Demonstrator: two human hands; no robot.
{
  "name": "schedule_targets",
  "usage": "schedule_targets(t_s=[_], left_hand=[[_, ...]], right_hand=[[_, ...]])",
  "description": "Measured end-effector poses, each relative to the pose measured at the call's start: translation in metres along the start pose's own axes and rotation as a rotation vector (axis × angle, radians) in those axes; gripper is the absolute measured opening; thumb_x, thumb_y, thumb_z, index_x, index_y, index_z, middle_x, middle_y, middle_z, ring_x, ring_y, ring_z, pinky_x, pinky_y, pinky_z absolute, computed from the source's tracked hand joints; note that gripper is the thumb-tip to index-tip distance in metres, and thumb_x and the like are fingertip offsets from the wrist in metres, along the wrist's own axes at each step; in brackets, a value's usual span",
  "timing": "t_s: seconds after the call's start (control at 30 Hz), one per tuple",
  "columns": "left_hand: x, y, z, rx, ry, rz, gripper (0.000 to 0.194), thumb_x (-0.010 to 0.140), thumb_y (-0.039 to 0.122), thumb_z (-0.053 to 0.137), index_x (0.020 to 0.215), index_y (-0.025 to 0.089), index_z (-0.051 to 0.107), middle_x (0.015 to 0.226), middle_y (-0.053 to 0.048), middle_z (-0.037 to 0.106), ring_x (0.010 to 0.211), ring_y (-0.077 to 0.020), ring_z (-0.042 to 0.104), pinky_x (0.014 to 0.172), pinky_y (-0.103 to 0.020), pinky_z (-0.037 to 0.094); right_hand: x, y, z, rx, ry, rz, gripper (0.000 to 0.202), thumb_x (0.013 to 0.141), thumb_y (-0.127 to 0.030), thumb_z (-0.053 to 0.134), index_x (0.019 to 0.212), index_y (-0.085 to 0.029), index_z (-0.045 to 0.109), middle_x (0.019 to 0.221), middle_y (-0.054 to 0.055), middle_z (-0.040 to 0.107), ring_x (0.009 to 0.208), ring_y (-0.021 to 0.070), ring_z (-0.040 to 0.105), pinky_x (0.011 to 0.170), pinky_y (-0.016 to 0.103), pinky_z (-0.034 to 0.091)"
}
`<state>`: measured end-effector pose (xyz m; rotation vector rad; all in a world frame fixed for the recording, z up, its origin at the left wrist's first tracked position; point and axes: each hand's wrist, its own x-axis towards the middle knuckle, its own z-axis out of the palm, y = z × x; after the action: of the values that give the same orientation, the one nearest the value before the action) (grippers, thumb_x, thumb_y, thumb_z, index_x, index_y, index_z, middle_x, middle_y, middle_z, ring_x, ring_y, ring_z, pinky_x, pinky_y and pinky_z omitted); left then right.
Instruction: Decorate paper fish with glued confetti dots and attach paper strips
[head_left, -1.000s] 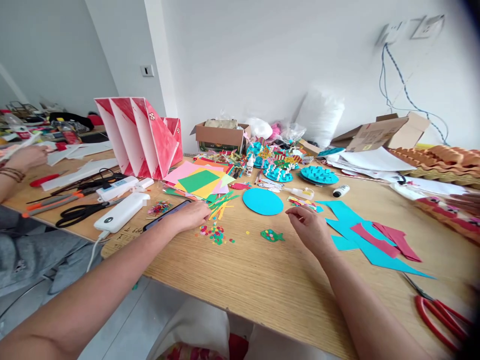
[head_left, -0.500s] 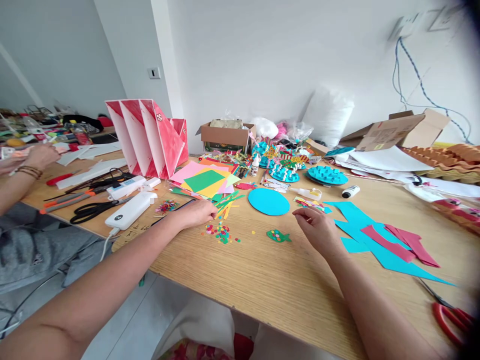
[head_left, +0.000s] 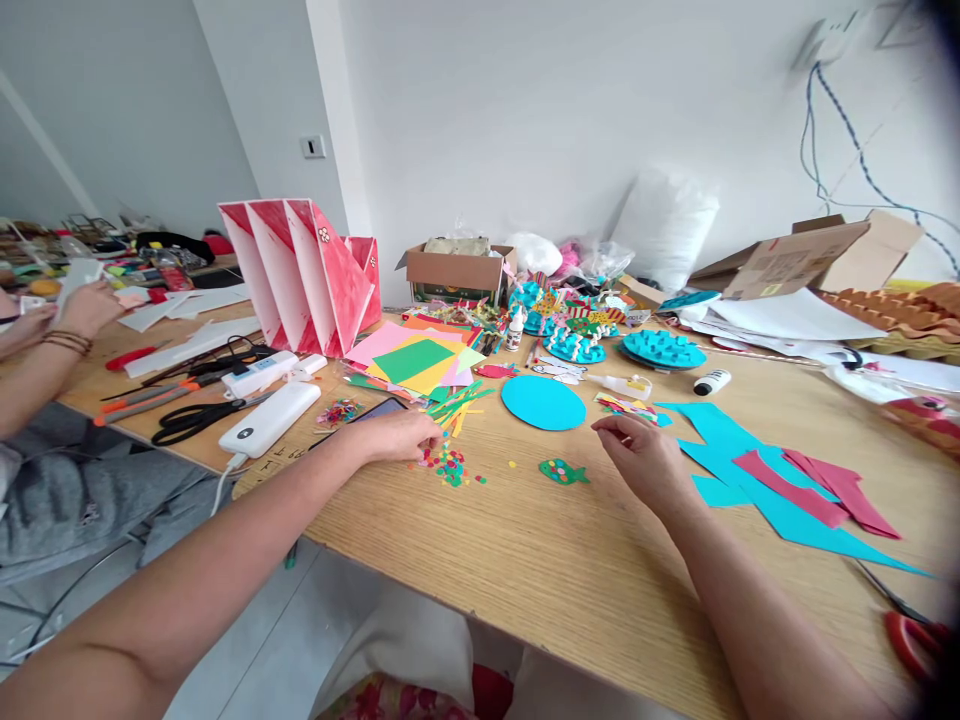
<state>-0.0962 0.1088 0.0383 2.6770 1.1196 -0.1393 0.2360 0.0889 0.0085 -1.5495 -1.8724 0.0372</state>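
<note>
My left hand rests at the upper edge of a pile of small coloured paper dots, its fingertips together; anything between them is too small to tell. Green and yellow paper strips lie just beyond it. My right hand hovers over the table with thumb and fingers pinched, what they hold being hidden. Between the hands lie a green paper fish with coloured dots on it and, farther back, a blue paper oval.
Blue and red paper offcuts and red-handled scissors are at the right. Black scissors, a white power bank and a red-and-white rack stand left. Another person's hand holds paper at far left.
My left hand has moved slightly nearer, from beside the strips to the dots. My right hand keeps its pinch. The other person's hand has lifted a white paper piece. The view has shifted slightly.
</note>
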Motion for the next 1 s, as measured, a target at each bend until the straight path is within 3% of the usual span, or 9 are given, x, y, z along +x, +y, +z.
schedule_targets(t_s=[0.27, 0.63, 0.87, 1.0], left_hand=[[0.000, 0.002, 0.000, -0.029, -0.008, 0.007, 0.007, 0.066, 0.010, 0.059, 0.066, 0.017, 0.059, 0.065, 0.002, 0.058, 0.064, -0.0129, 0.051, 0.054, -0.021, 0.030], [0.001, -0.011, 0.010, -0.056, 0.017, 0.038, 0.008, 0.066, 0.014, 0.058, 0.060, 0.017, 0.052, 0.061, 0.003, 0.053, 0.059, -0.0115, 0.047, 0.052, -0.021, 0.028], [0.001, -0.004, 0.004, -0.066, 0.043, 0.024, 0.011, 0.066, 0.009, 0.048, 0.058, 0.016, 0.049, 0.056, 0.004, 0.049, 0.055, -0.0106, 0.044, 0.049, -0.021, 0.026], [0.002, 0.003, -0.002, -0.184, 0.071, -0.046, 0.009, 0.065, 0.009, 0.050, 0.059, 0.016, 0.048, 0.053, 0.005, 0.046, 0.052, -0.0086, 0.042, 0.048, -0.019, 0.026]], right_hand=[[0.000, -0.001, 0.000, 0.013, 0.004, 0.009, 0.021, 0.072, -0.026, 0.042, 0.073, -0.019, 0.062, 0.077, 0.004, 0.064, 0.066, 0.0167, 0.056, 0.057, 0.028, 0.040], [0.000, -0.001, 0.000, -0.008, -0.016, 0.037, 0.021, 0.072, -0.024, 0.042, 0.074, -0.020, 0.063, 0.078, 0.003, 0.065, 0.062, 0.0157, 0.055, 0.056, 0.028, 0.040], [0.000, -0.003, -0.002, 0.010, -0.030, 0.058, 0.021, 0.071, -0.024, 0.042, 0.073, -0.019, 0.063, 0.078, 0.004, 0.066, 0.059, 0.0148, 0.055, 0.054, 0.027, 0.041], [0.000, -0.005, -0.001, 0.011, -0.040, 0.059, 0.021, 0.071, -0.025, 0.043, 0.073, -0.019, 0.063, 0.079, 0.004, 0.065, 0.061, 0.0154, 0.055, 0.055, 0.028, 0.041]])
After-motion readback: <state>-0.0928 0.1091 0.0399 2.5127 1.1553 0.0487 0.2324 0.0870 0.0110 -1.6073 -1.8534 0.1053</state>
